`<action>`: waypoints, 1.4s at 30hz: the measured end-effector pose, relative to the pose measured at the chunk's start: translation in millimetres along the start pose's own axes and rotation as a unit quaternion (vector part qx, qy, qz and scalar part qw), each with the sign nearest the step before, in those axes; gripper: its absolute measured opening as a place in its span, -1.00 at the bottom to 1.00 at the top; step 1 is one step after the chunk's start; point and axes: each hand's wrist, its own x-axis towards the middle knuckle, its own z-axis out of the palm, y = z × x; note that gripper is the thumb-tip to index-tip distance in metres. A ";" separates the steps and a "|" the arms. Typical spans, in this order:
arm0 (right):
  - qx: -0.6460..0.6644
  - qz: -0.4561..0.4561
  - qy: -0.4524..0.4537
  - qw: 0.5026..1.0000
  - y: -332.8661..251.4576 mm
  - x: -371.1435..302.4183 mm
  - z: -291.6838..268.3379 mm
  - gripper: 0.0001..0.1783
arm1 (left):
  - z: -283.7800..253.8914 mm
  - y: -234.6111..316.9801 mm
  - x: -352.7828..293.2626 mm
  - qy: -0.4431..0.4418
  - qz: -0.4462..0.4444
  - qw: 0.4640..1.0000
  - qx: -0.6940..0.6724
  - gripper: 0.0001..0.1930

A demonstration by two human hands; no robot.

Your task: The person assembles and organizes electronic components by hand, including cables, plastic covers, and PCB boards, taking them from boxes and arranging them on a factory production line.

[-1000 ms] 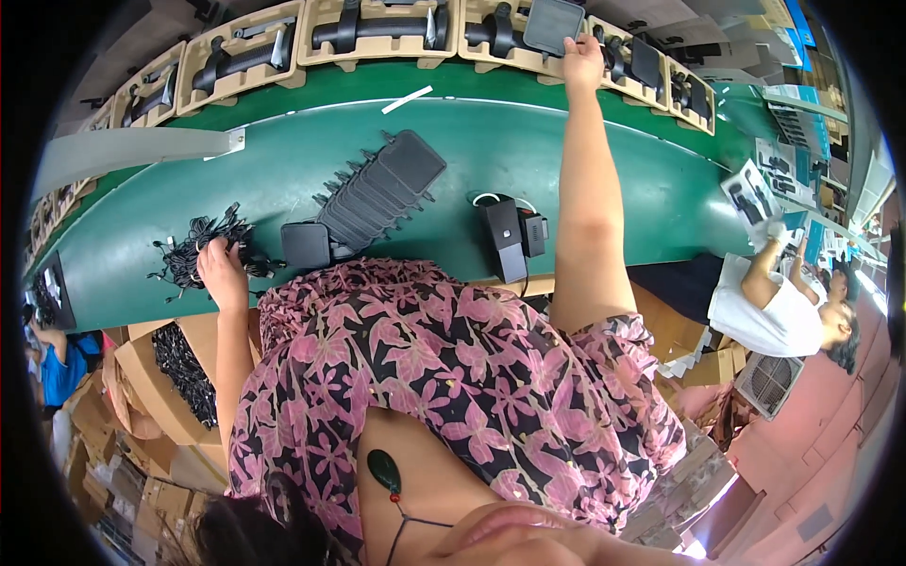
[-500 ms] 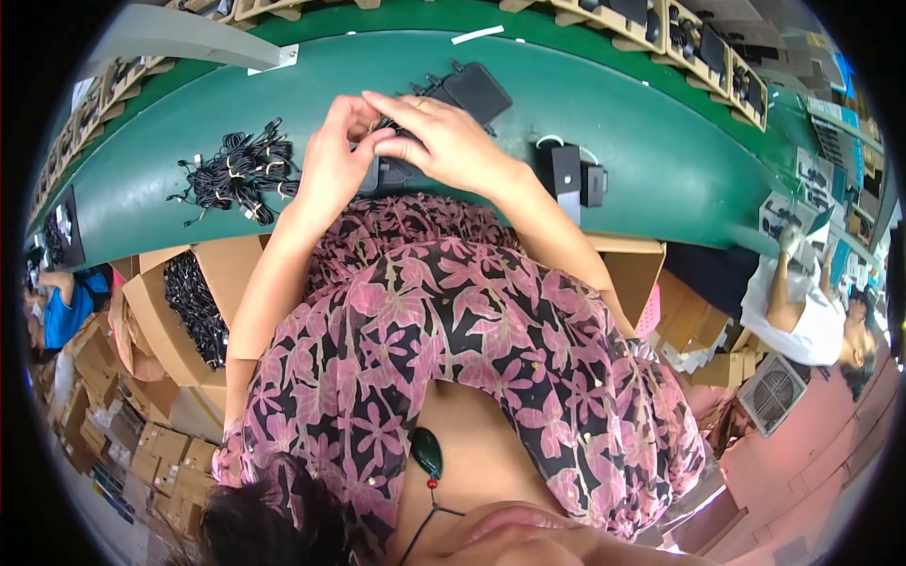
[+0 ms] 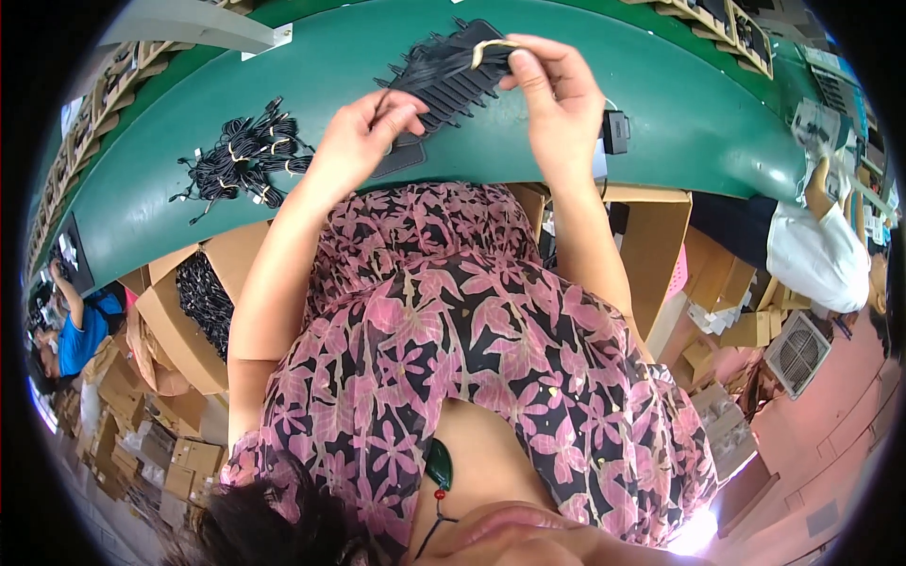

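Over the green worktable point(image 3: 311, 71), my left hand point(image 3: 363, 137) is closed in a pinch on a thin black cable point(image 3: 380, 106). My right hand point(image 3: 562, 99) stands farther right and pinches a beige tie point(image 3: 491, 47) between thumb and fingertips. Between and beyond the hands lie black ribbed pieces with small tabs point(image 3: 444, 90) in a slanting row; their exact kind is not clear. Dark strands in front of them blur into their outline. Below my left hand lies a flat black piece point(image 3: 403, 160), partly covered by it.
Tied black cables point(image 3: 241, 156) lie in a heap on the left. A black adapter point(image 3: 615, 132) sits right of my right hand. Below the table edge are a carton of black cables point(image 3: 203, 297) and an open carton point(image 3: 651, 250). Trays point(image 3: 750, 38) line the far side; people work at both sides.
My hands, close together before, have moved apart. The right hand went up and right, with the beige tie now showing in its fingers. More of the black ribbed row is visible.
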 end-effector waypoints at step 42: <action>-0.381 0.023 0.088 0.920 -45.6 187.2 -158.9 -0.68 | 37.4 -165.2 -90.5 0.194 -0.152 0.826 0.506 -0.50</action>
